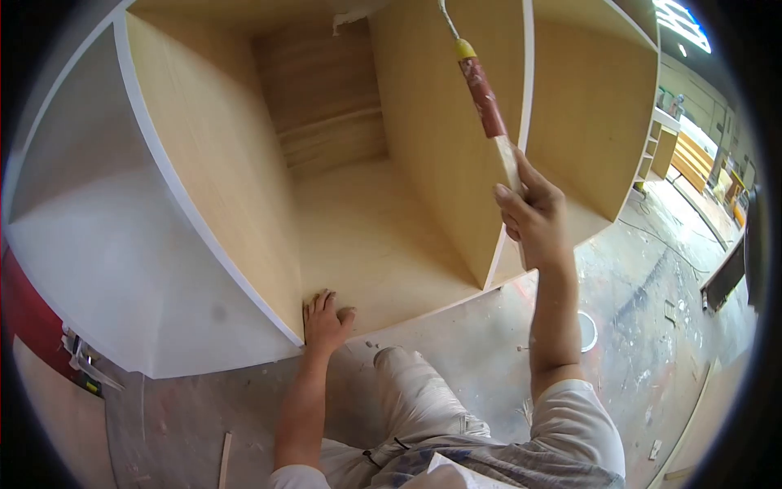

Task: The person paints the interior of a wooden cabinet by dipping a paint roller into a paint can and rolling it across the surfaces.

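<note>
My right hand is wrapped round the pale lower end of a long handle. Above my fingers the handle has a red-brown grip and a yellow collar, with a metal rod rising from it toward the top edge. A white patch shows at the top of the cabinet; what it belongs to is cut off by the frame. My left hand rests with fingers spread on the front of the cabinet's wooden bottom panel, beside the left divider. Nothing shows in that hand.
The wooden cabinet has white front edges and a whitish left side. A round white container stands on the paint-marked floor at the right. A wood strip lies at the lower left. Cables and shelving are farther right.
</note>
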Action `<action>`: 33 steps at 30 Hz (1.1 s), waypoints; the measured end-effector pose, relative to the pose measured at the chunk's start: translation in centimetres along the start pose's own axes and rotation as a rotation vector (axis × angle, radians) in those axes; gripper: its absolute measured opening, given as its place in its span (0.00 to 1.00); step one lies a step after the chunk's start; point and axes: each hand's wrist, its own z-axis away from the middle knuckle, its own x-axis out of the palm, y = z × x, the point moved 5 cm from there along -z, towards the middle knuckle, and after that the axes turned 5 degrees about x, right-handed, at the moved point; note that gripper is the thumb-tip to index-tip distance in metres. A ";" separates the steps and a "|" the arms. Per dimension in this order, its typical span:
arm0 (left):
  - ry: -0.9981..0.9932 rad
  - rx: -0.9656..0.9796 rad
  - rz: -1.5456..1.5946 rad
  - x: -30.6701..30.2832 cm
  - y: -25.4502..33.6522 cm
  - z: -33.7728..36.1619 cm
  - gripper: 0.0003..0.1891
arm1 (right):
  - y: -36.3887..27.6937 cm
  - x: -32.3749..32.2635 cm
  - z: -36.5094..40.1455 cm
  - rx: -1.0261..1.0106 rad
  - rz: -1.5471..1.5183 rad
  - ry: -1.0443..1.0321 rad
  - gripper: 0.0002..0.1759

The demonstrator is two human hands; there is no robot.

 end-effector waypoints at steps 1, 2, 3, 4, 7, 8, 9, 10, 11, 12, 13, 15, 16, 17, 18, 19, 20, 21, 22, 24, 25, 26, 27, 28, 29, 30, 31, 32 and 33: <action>-0.001 0.010 -0.002 0.2 -0.1 0.0 0.34 | -0.4 -0.6 1.2 0.001 -0.016 -0.013 0.32; 0.003 0.017 -0.011 0.2 -0.1 0.0 0.34 | -0.9 -1.1 2.1 -0.002 -0.016 -0.005 0.32; 0.006 0.024 -0.019 0.3 -0.1 -0.1 0.34 | -1.2 -1.5 2.9 0.003 -0.007 0.020 0.33; 0.003 0.033 -0.020 0.4 -0.1 0.0 0.34 | -1.5 -1.9 3.6 0.011 0.001 0.045 0.33; 0.008 0.028 -0.009 0.5 0.0 -0.2 0.34 | -2.5 -2.6 5.3 0.018 -0.015 0.046 0.33; 0.017 0.030 -0.007 0.5 0.0 -0.2 0.34 | -2.5 -2.9 5.7 0.028 -0.010 0.048 0.33; 0.027 0.031 -0.006 0.4 0.0 -0.1 0.34 | -2.6 -3.2 6.0 0.005 0.008 0.037 0.33; 0.026 0.033 -0.004 0.5 0.0 -0.1 0.34 | -2.6 -3.4 6.3 0.005 0.011 0.039 0.33; 0.034 0.036 0.001 0.5 0.0 -0.1 0.34 | -2.8 -3.5 6.7 0.010 0.016 0.067 0.33; 0.043 0.038 0.006 0.5 0.0 -0.1 0.34 | -2.8 -3.7 7.0 0.014 0.021 0.093 0.34; 0.043 0.039 0.008 0.5 0.0 -0.1 0.34 | -2.8 -3.9 7.3 0.014 0.023 0.094 0.34; 0.066 0.047 0.019 0.4 0.0 -0.1 0.33 | -2.6 -4.3 7.8 0.021 0.006 0.113 0.34; 0.065 0.048 0.020 0.5 0.0 -0.2 0.33 | -2.6 -4.3 8.0 0.021 0.007 0.114 0.34; 0.065 0.047 0.023 0.4 0.1 -0.2 0.33 | -2.7 -4.4 8.1 0.011 0.015 0.133 0.34; 0.065 0.046 0.025 0.3 0.1 -0.3 0.33 | -2.9 -4.4 8.2 -0.001 0.024 0.154 0.33; 0.064 0.047 0.027 0.4 0.1 -0.3 0.33 | -3.1 -4.3 8.2 0.000 0.026 0.155 0.33; 0.075 0.051 0.032 0.5 0.1 -0.3 0.33 | -3.6 -4.0 8.0 -0.007 0.054 0.120 0.33; 0.085 0.053 0.037 0.5 0.1 -0.2 0.33 | -3.8 -3.6 7.6 -0.012 0.081 0.085 0.32; 0.081 0.051 0.038 0.4 0.1 -0.1 0.33 | -3.9 -3.3 6.9 -0.009 0.083 0.085 0.32; 0.050 0.032 0.008 -0.2 0.5 -0.2 0.33 | -3.8 -2.3 4.3 0.044 0.111 0.023 0.31; 0.050 0.031 0.013 -0.1 0.5 -0.3 0.33 | -3.8 -1.6 2.7 0.043 0.116 0.022 0.31; 0.053 0.040 0.007 -0.2 0.3 -0.4 0.34 | -3.4 -0.7 1.2 0.054 0.116 -0.001 0.31; 0.054 0.050 0.000 -0.2 0.3 -0.4 0.34 | -3.1 -0.2 0.4 0.066 0.115 -0.021 0.31; 0.050 0.052 0.003 -0.1 0.4 -0.3 0.34 | -3.0 -0.2 0.3 0.070 0.118 -0.018 0.31; 0.052 0.040 0.020 0.0 0.3 -0.2 0.34 | -2.9 -0.2 0.3 0.051 0.111 -0.012 0.31; 0.059 0.028 0.036 -0.1 0.3 -0.3 0.34 | -3.0 -0.3 0.3 0.029 0.101 -0.008 0.31; 0.059 0.031 0.032 -0.1 0.4 -0.3 0.34 | -3.1 -0.7 0.9 0.027 0.098 -0.005 0.31; 0.050 0.021 0.038 0.0 0.3 -0.3 0.33 | -3.3 -1.6 2.3 0.027 0.114 0.026 0.31; 0.043 0.012 0.044 0.0 0.2 -0.4 0.33 | -3.5 -2.5 3.5 0.023 0.130 0.057 0.31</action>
